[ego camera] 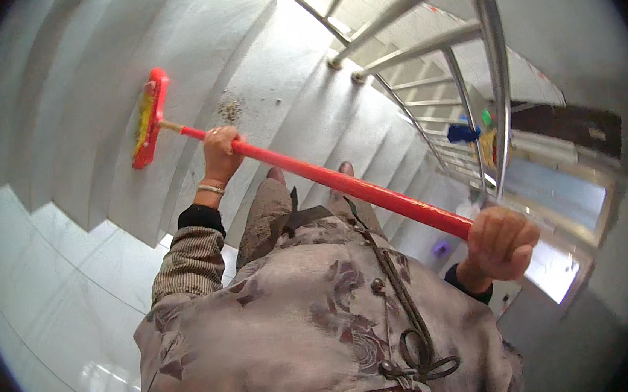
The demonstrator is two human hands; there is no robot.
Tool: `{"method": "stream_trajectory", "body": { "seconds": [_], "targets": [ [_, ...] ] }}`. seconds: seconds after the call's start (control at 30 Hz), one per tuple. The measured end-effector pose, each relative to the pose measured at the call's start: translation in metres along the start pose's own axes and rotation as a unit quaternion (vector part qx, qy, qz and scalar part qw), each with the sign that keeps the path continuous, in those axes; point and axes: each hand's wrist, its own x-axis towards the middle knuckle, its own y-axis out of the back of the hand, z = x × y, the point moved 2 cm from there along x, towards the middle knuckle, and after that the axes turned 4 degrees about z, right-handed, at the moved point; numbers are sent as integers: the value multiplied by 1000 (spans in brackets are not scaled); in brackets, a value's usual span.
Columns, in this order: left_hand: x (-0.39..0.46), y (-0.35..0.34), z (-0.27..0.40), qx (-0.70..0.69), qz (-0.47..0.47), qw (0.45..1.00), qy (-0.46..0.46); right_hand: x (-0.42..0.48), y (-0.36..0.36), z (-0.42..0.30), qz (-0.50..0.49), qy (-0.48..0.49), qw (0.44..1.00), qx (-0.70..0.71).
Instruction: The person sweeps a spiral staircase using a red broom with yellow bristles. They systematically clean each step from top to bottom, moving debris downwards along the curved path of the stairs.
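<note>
A broom with a red head (157,112), yellow bristles (142,122) and a long red handle (341,179) slants across in front of my body. My left hand (221,148), with a bracelet at the wrist, is closed around the handle near the head. At the other end, my right hand (503,243) grips the top of the handle. The head is over the pale stair steps (189,77) at the left; whether the bristles touch a step I cannot tell. A small heap of debris (229,110) lies on a step just beyond my left hand, with scattered bits beside it.
A metal stair railing (491,65) runs along the right. White wall tiles (72,276) border the stairs on the left. My shoes (346,168) are on the steps below the handle. Farther down at the right are a blue cloth-like item (462,133) and a purple object (441,249).
</note>
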Motion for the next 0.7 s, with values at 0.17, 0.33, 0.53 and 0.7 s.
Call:
{"method": "stream_trajectory", "body": {
  "seconds": [0.17, 0.33, 0.53, 0.7],
  "targets": [
    [-2, -26, 10, 29, 34, 999, 31, 3, 47, 21, -62, 6, 998, 26],
    [-5, -91, 35, 82, 50, 995, 7, -11, 135, 32, -58, 18, 997, 42],
    [2, -149, 122, 70, 47, 996, -5, -25, 224, -16, -40, 30, 998, 33],
    [11, -188, 171, 59, 21, 998, -11, -42, 276, -49, 2, 44, 998, 52]
  ]
}}
